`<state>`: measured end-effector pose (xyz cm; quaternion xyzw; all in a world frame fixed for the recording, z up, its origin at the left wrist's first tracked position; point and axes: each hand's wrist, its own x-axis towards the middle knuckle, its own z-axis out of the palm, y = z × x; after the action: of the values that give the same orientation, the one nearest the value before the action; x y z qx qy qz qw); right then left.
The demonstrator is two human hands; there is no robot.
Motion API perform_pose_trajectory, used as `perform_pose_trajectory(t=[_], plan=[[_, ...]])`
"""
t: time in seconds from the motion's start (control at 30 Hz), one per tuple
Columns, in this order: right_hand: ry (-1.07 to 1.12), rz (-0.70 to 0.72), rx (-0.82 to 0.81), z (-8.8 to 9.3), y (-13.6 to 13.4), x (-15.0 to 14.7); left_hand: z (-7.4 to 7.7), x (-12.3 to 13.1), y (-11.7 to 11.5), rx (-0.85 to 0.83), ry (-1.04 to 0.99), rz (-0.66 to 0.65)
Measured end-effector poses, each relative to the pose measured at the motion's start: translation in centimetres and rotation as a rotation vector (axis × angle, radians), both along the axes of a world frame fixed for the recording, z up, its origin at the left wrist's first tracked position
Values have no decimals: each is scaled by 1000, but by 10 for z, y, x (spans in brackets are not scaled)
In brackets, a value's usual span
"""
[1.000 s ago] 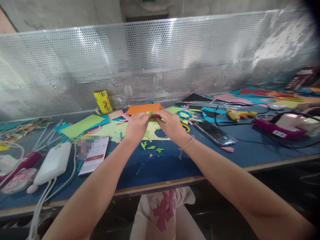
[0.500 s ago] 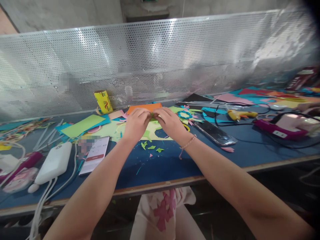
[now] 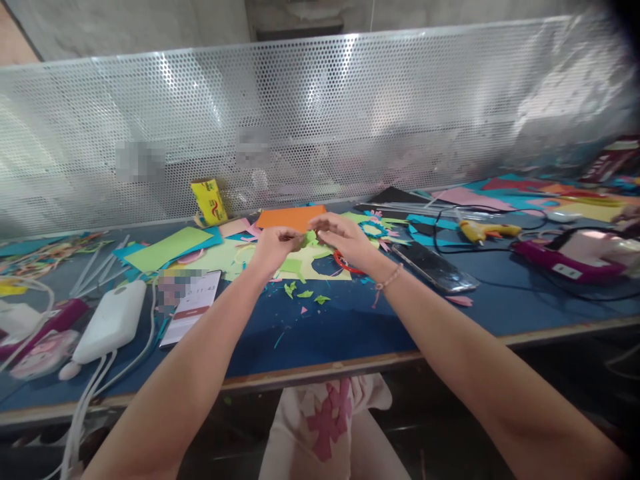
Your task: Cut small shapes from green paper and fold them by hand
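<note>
Between my two hands is a small green paper cutout, held over the pale paper sheets. My left hand pinches its left edge with thumb and forefinger. Curled round its right side are the fingers of my right hand. An orange paper sheet lies just behind the hands. Below them on the blue table rest several green paper scraps. Red-orange scissors handles show partly under my right hand; the rest is hidden.
At left are a white power bank with cables and a phone. To the right lie a dark phone, a yellow glue gun and a purple power strip. A perforated metal screen stands behind.
My fingers have parted slightly, so more of the green paper shows between them. My right hand has risen a little, and red-orange handles now show beneath it.
</note>
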<state>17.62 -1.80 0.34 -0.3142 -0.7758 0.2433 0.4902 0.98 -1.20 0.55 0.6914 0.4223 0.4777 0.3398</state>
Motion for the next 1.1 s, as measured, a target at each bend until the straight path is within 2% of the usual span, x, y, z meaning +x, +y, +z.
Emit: perform_pose_trajectory(t=[0.13,0.37,0.47,0.7,0.87,1.1], plan=[[-82,-7,-24,-2,2,1,-2,3,-2,-134,-95,-38],[-18,-80,53,-8,11,-1,-2,8,-6,-181,-172,-74],[15,-97,16,-7,11,0,-2,9,-6,-210,-243,-116],[170,78,-218,-5,9,0,-2,8,-4,-282,-358,-167],[173,118,-263,-5,10,3,1,7,-5,-397,-484,-215],[299,150,-340,-12,18,3,1,8,-2,-435,-652,-243]])
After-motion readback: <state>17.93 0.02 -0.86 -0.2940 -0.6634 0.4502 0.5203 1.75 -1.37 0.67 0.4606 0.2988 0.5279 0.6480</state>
